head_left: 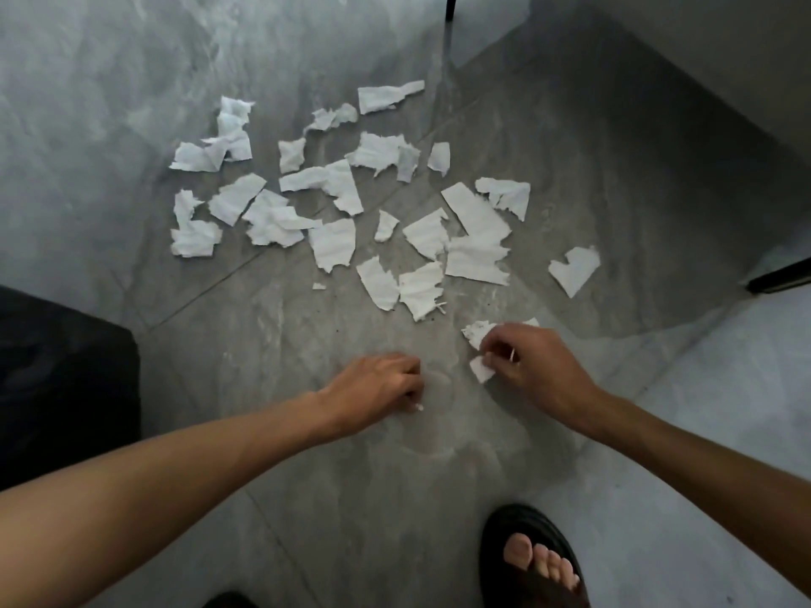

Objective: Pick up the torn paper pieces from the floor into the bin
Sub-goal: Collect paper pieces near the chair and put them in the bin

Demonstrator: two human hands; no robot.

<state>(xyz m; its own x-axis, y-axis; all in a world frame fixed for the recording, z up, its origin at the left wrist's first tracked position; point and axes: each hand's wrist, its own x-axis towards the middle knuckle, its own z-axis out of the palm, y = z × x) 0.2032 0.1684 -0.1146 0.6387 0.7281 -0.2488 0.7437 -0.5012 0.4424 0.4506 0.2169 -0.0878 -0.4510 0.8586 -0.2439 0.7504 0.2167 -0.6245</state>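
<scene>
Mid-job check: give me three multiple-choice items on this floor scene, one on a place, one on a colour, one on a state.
1. Where does the dark bin sit?
A. at the left edge
B. at the top right
C. between the hands

2. What colour are the paper pieces?
A. yellow
B. white
C. blue

3. What is the right hand doing?
A. lying flat and empty
B. pinching paper scraps
C. gripping the sandal

Answers:
1 A, the dark box shape fills the left edge beside the left forearm.
2 B, every torn piece on the grey floor looks white.
3 B, white scraps stick out from its closed fingers; the left hand also pinches a tiny scrap.
</scene>
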